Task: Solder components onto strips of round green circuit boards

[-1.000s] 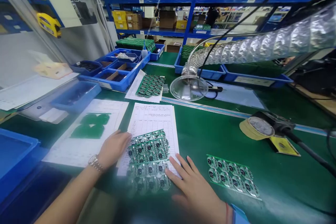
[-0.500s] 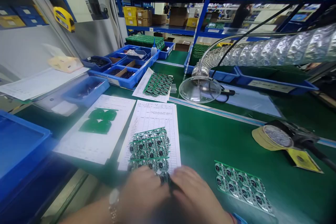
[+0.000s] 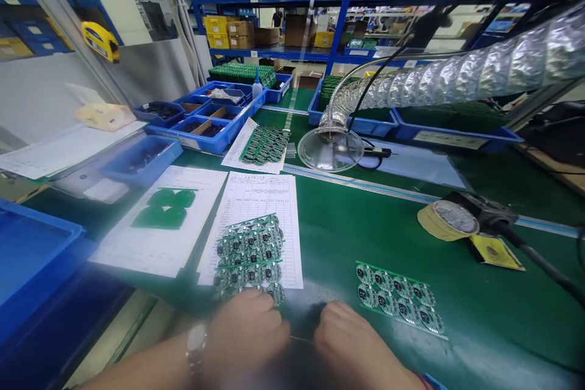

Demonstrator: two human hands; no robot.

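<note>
My left hand, with a metal wristwatch on its wrist, lies against the near edge of a pile of green circuit board panels. The pile sits on a printed paper form. My right hand rests on the green mat, closer to a single flat panel of round boards on its right. A thin strip lies between my hands. Whether either hand grips it is hidden.
Behind stand blue parts bins, a stack of boards on paper and a clear round lamp cover. A silver fume hose runs overhead. A tape roll sits right, and a blue tray left.
My hands have drawn apart from the dark piece they met over, and a thin strip now shows between them. The view has shifted slightly, and the board pile looks unmoved.
</note>
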